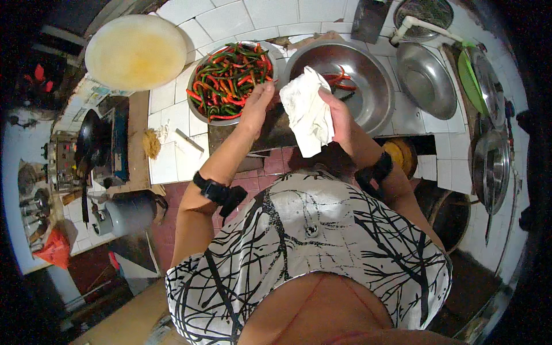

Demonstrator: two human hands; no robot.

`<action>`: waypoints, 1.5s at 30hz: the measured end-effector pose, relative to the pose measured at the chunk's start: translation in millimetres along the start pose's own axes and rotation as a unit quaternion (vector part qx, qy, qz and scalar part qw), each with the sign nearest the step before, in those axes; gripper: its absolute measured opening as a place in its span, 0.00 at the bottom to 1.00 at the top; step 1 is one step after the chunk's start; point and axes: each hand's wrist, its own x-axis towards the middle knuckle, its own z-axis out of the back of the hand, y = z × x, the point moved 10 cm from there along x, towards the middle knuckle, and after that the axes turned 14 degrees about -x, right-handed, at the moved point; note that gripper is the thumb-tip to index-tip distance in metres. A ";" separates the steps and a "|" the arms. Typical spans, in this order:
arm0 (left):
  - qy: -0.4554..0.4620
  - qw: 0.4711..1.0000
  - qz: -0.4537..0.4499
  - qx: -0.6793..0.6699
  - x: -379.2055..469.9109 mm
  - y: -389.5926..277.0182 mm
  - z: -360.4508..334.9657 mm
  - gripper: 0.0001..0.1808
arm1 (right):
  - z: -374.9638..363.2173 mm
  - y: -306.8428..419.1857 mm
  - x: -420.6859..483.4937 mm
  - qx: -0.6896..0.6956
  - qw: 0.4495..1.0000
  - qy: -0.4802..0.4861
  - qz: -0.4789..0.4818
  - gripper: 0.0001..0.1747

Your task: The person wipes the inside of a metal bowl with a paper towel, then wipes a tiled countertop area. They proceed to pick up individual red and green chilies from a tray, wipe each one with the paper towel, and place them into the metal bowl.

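Observation:
A metal bowl point(198, 114) heaped with red and green chili peppers point(233, 79) stands on the counter to the left. My left hand point(257, 105) is at this bowl's right rim, thumb and fingers close together. Whether it pinches a pepper cannot be made out. In my right hand point(338, 114) is a crumpled white cloth point(306, 112) that hangs down in front of a wide steel basin point(375, 95). Inside the basin lie a few red chili peppers point(345, 82) and a dark one, partly hidden behind the cloth and hand.
At the back left is a round, yellow-stained cutting board point(136, 54). A knife-like flat strip point(189, 141) lies on the tiles by a brown clump point(151, 144). Left stand a wok point(88, 142) and a gas cylinder point(129, 211). A steel basin point(426, 79) leans at right.

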 end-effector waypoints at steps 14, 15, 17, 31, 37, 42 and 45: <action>-0.205 0.663 -0.337 0.636 -19.8 -86.3 85.7 0.10 | 17.1 -29.8 35.2 -0.028 0.995 -0.087 -0.043 0.25; -0.224 0.636 -0.352 0.649 -16.8 -94.2 90.6 0.09 | 17.6 -31.0 35.0 -0.033 0.995 -0.079 -0.042 0.26; -0.191 0.575 -0.338 0.720 -2.8 -96.1 91.2 0.12 | 21.9 -34.4 33.3 -0.032 0.995 -0.081 -0.048 0.26; -0.054 0.531 -0.489 0.690 -50.6 -127.4 39.5 0.11 | 10.3 -64.0 48.4 -0.026 0.988 -0.112 -0.104 0.24; 0.120 0.517 -0.588 0.611 -117.0 -78.9 -32.7 0.14 | -13.6 -84.3 95.3 -0.090 0.975 -0.122 -0.164 0.14; 0.101 0.554 -0.571 0.598 -136.3 -85.5 -24.7 0.16 | -20.1 -77.2 107.5 -0.116 0.968 -0.183 -0.124 0.12; 0.048 0.647 -0.514 0.561 -133.9 -98.2 -10.9 0.16 | -33.0 -59.6 113.0 -0.218 0.955 -0.200 -0.016 0.14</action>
